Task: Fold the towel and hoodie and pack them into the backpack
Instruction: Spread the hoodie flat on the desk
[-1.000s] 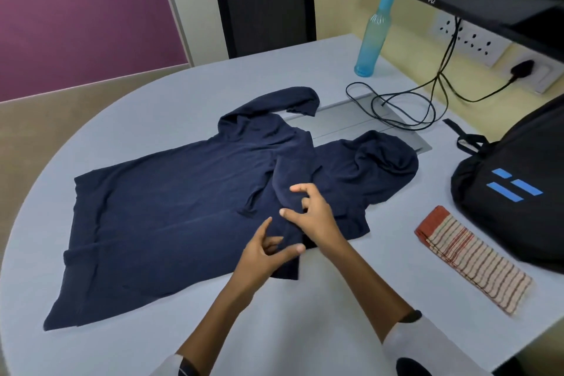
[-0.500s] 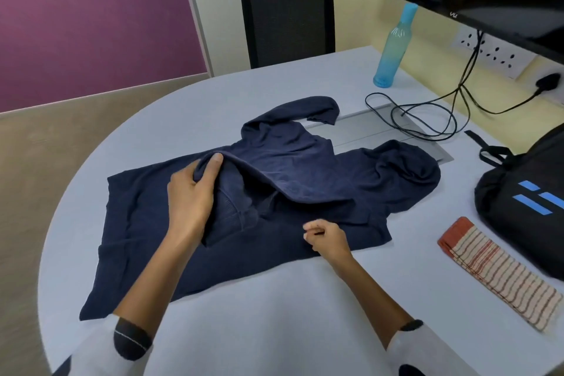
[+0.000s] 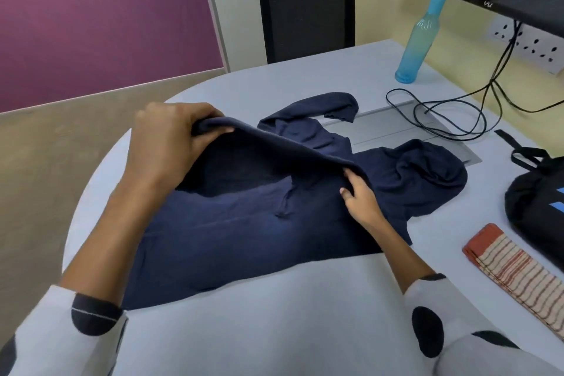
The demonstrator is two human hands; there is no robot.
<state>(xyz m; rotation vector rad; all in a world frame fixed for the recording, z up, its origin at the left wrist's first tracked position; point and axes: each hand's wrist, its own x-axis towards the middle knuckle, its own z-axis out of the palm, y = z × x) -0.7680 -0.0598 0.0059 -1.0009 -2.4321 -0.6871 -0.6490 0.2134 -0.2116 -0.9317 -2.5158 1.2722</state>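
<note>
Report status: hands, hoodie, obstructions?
Left hand and right hand grip the navy cotton hoodie, fold lifted. Folded striped towel beside black backpack. Nothing in the way.

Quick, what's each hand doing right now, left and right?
Left hand: grips a lifted fold of the hoodie.
Right hand: grips the same fold's other end.

We see a navy hoodie [image 3: 244, 232] spread flat, one sleeve fold lifted between our left hand [image 3: 171, 143] and right hand [image 3: 361, 203], its hood bunched just beyond the right hand. A folded red-striped towel [image 3: 515, 275] lies right of that hand, beside a black backpack [image 3: 537, 201] farther right.
</note>
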